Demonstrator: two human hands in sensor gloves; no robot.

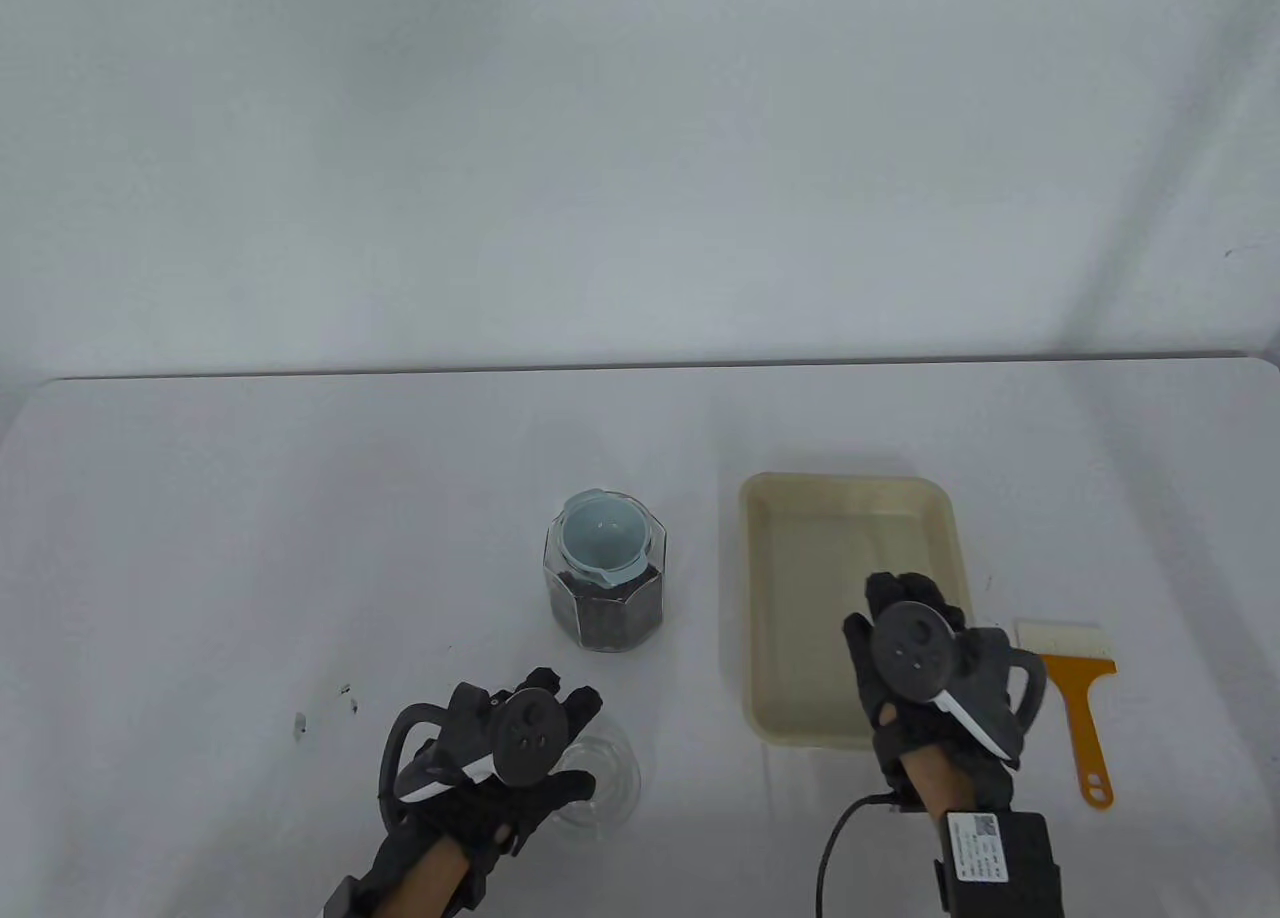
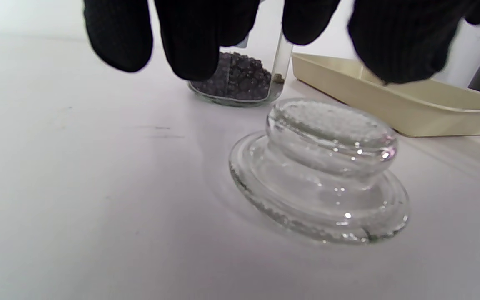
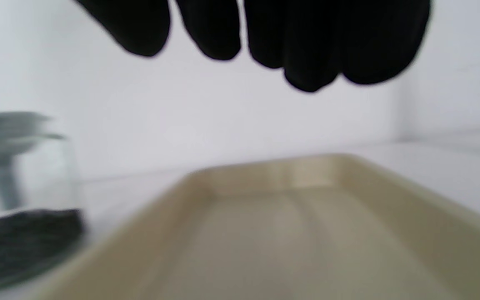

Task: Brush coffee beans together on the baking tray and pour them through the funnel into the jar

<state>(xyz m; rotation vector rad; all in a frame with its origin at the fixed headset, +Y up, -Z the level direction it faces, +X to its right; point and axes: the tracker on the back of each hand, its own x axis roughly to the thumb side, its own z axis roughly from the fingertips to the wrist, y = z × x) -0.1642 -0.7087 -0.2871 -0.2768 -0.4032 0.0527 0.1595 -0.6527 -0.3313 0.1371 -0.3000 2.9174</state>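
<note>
A glass jar (image 1: 605,598), partly filled with dark coffee beans (image 2: 240,79), stands at the table's middle with a pale blue funnel (image 1: 600,538) in its mouth. To its right lies the cream baking tray (image 1: 760,598), its floor bare of beans. My right hand (image 1: 900,603) hovers over the tray's near half, fingers (image 3: 306,50) hanging loose and holding nothing. My left hand (image 1: 560,698) hangs just above the clear glass jar lid (image 2: 319,166), which lies on the table in front of the jar. Its fingertips (image 2: 190,46) stay clear of the lid.
A brush (image 1: 1075,698) with an orange handle and white bristles lies on the table right of the tray, handle toward the near edge. A few dark specks (image 1: 345,693) mark the white tabletop to the left. A black cable (image 1: 840,838) trails from my right wrist.
</note>
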